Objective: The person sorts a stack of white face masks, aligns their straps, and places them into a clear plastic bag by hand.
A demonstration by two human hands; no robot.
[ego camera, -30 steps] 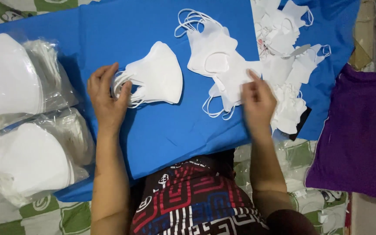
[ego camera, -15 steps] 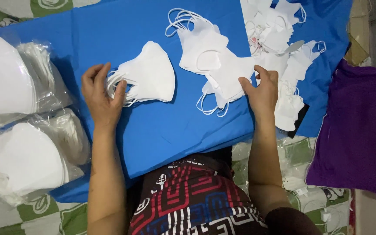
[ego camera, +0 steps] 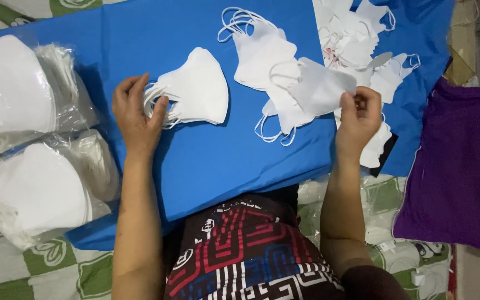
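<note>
- Head view: the left hand is lying flat on the blue cloth, fingers spread loosely, the fingertips resting on the ear loops at the left edge of a small stack of white masks. It is pressing down rather than pinching anything.
- That stack is sitting near the middle of the cloth, its curved nose side pointing right and its loops fanning out under the left fingers.
- The right hand is raised a little off the cloth, thumb and fingers pressed together on the edge of a single white mask. The mask is hanging tilted to the left of the hand, above a loose pile of masks lying flat on the cloth.
- Behind the right hand, a larger jumble of white masks is spreading over the far right part of the cloth, loops tangled; how many are there is not clear.
- At the left edge, two clear plastic bags are lying one above the other, each packed with white masks: the upper bag and the lower bag, both overlapping the edge of the cloth.
- On the right, a purple fabric is lying beside the cloth.
- The person's patterned garment, in red, black and white, is showing at the bottom centre between the forearms.
- A green and white patterned floor covering is showing under the cloth at the lower left.
</note>
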